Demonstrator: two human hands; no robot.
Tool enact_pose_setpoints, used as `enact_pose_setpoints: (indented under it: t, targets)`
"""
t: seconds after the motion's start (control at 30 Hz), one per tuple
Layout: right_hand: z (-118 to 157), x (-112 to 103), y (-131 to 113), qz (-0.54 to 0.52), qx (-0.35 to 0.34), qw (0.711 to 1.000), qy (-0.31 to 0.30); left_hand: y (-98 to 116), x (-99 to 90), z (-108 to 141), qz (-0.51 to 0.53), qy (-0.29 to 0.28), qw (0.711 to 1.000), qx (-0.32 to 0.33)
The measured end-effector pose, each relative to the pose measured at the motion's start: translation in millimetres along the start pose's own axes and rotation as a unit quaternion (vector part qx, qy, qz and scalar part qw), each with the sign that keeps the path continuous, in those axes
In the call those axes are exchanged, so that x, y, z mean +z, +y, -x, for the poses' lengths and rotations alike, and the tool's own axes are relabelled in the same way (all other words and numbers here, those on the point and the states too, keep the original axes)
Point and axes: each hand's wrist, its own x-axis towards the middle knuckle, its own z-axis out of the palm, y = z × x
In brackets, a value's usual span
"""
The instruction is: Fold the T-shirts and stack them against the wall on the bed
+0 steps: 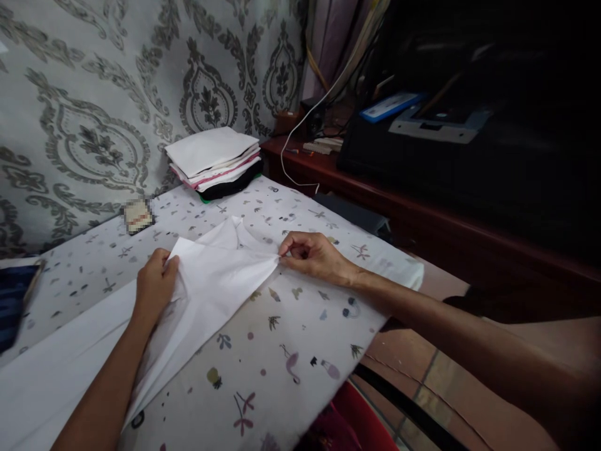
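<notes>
A thin white cloth, perhaps a garment (pixel 220 266), stretches over the patterned table cover from the lower left towards the middle. Its far end is folded over and drawn to a point on the right. My right hand (pixel 314 255) pinches that point between thumb and fingertips, pulling the fabric taut. At the fold's left side, my left hand (pixel 156 282) is closed on the cloth, with the thumb on top and some fingers hidden. Creases run between the two hands, and the near part of the cloth lies partly behind my left forearm.
A stack of folded clothes (pixel 213 156) stands at the far table corner by the patterned wall. A small blurred box (pixel 138 216) lies left of it, and dark blue fabric (pixel 16 300) at the left edge. A reddish wooden desk (pixel 300 164) with a white cable (pixel 283 150) adjoins on the right.
</notes>
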Motion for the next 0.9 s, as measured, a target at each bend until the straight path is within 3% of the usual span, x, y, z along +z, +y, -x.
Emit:
enact_pose_setpoints:
  t: [0.13,0.33,0.7,0.8,0.9]
  targets:
    - [1.1,-9.3,-8.7,0.073,0.0,0.996,-0.051,-1.0,0.4,-0.8,-0.01,-0.001,1.0,0.0]
    - [0.7,-17.5,-18.4,0.24,0.0,0.961,-0.138,1.1,0.6,0.4,-0.037,-0.001,0.999,0.008]
    - [3.2,-9.9,-6.5,0.239,-0.018,0.965,-0.11,3.9,0.6,2.1,-0.097,-0.012,0.995,0.014]
    - [4.1,-8.4,-5.6,0.276,-0.027,0.957,-0.083,19.0,-7.5,12.8,-0.147,0.022,0.987,0.062]
    - [4.9,-6.0,-4.4,0.316,-0.039,0.945,-0.071,49.4,-14.2,38.4,-0.18,0.066,0.963,0.188]
